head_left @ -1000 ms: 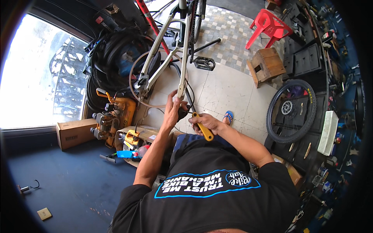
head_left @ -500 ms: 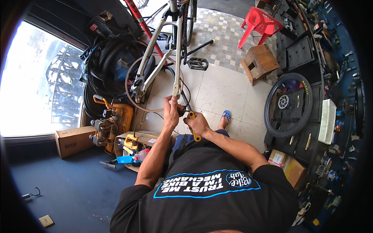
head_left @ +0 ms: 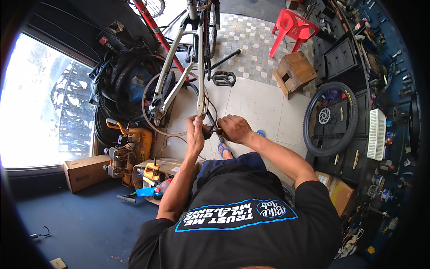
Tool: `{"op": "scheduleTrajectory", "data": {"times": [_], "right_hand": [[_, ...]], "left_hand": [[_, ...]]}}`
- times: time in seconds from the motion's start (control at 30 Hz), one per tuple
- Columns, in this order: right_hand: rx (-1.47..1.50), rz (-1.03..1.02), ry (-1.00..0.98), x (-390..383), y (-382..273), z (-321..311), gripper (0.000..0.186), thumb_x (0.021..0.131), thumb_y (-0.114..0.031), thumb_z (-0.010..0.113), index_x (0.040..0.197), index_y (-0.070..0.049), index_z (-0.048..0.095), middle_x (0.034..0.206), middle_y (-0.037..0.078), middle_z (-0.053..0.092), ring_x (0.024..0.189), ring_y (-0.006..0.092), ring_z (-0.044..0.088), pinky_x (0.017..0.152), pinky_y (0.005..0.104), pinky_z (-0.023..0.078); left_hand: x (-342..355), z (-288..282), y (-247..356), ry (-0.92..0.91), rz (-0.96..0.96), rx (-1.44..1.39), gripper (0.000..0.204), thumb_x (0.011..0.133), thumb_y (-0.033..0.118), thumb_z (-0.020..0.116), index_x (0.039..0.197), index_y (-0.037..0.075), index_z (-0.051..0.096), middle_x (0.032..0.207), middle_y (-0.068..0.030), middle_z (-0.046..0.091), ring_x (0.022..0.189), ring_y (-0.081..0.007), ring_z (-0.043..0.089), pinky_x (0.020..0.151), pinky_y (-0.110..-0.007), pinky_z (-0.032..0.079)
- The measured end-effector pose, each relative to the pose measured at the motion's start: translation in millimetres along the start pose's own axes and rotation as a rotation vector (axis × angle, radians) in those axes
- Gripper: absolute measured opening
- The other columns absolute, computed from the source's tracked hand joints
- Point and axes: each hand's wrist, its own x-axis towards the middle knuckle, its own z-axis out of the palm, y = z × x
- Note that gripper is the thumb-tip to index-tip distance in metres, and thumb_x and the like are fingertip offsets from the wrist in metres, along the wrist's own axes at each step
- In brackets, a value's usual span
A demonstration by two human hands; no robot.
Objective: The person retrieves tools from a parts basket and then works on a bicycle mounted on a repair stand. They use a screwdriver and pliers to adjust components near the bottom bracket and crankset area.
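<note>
A pale bicycle frame [head_left: 201,74] reaches toward me with no wheel between its rear arms. My left hand [head_left: 195,136] is closed around the end of its right rear arm, thumb lying along it, beside a small dark part [head_left: 207,132]. Just to the right, my right hand [head_left: 235,129] is closed on a yellow-handled tool [head_left: 219,131], its end against or very near that dark part. The fingers hide most of the tool, so its kind does not show. A black pedal [head_left: 224,79] and crank lie beyond my right hand.
A red stand post [head_left: 156,31] rises behind the frame. Tyres [head_left: 118,85], a yellow compressor [head_left: 136,143] and a cardboard box [head_left: 85,171] stand left. At right are a wheel [head_left: 352,139], wooden box [head_left: 295,71], red chair [head_left: 293,28] and a tool wall [head_left: 398,112].
My right hand has turned over and shifted slightly up and right, swinging the yellow tool from lengthwise to mostly hidden. My left hand keeps its hold; the whole view has shifted slightly.
</note>
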Motion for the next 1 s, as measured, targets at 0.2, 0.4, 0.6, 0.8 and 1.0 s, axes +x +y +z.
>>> {"op": "scheduleTrajectory", "data": {"times": [0.2, 0.4, 0.6, 0.8, 1.0], "right_hand": [[0.520, 0.386, -0.640, -7.6, 5.2, -38.4, 0.057, 0.079, -0.030, 0.077, 0.126, 0.001, 0.063, 0.099, 0.019, 0.074, 0.094, 0.0347, 0.072, 0.086, 0.0434, 0.058], [1.231, 0.753, -0.812, -19.7, 16.3, -61.2, 0.054, 0.092, -0.020, 0.075, 0.143, -0.009, 0.062, 0.096, 0.007, 0.072, 0.077, 0.0174, 0.072, 0.067, 0.0319, 0.059], [0.098, 0.201, -0.280, -29.0, -18.3, -71.4, 0.058, 0.090, -0.032, 0.074, 0.145, -0.020, 0.061, 0.092, 0.014, 0.068, 0.083, 0.0308, 0.073, 0.072, 0.0423, 0.060], [0.837, 0.700, -0.705, -15.9, 6.3, -68.8, 0.052, 0.097, -0.054, 0.067, 0.111, -0.005, 0.076, 0.084, 0.014, 0.074, 0.082, 0.0291, 0.071, 0.077, 0.0382, 0.054], [0.090, 0.114, -0.063, -23.3, -10.9, -65.3, 0.031, 0.093, -0.038, 0.073, 0.104, -0.010, 0.069, 0.095, 0.009, 0.066, 0.073, 0.0260, 0.069, 0.068, 0.0384, 0.058]], "left_hand": [[-8.2, -13.4, 6.3, -0.113, -0.017, -0.168, 0.053, 0.112, 0.046, 0.048, 0.134, -0.002, 0.045, 0.094, -0.0119, 0.070, 0.088, -0.0177, 0.068, 0.085, -0.033, 0.055], [-24.3, -25.8, 2.6, -0.236, 0.050, -0.162, 0.063, 0.108, 0.040, 0.060, 0.148, -0.001, 0.033, 0.121, -0.0172, 0.069, 0.111, -0.0219, 0.067, 0.098, -0.036, 0.054], [-30.2, -24.8, -7.9, -0.226, 0.056, -0.138, 0.068, 0.104, 0.025, 0.068, 0.151, -0.001, 0.028, 0.129, -0.0203, 0.065, 0.118, -0.0241, 0.064, 0.103, -0.037, 0.051], [-32.7, -24.2, 2.2, -0.222, 0.063, -0.085, 0.072, 0.099, 0.019, 0.074, 0.151, 0.000, 0.028, 0.133, -0.0164, 0.064, 0.121, -0.0221, 0.062, 0.105, -0.037, 0.049], [-36.7, -29.0, 10.4, -0.207, 0.060, -0.047, 0.067, 0.097, 0.011, 0.074, 0.149, 0.001, 0.032, 0.136, -0.0151, 0.063, 0.125, -0.0226, 0.061, 0.107, -0.039, 0.049]]}}
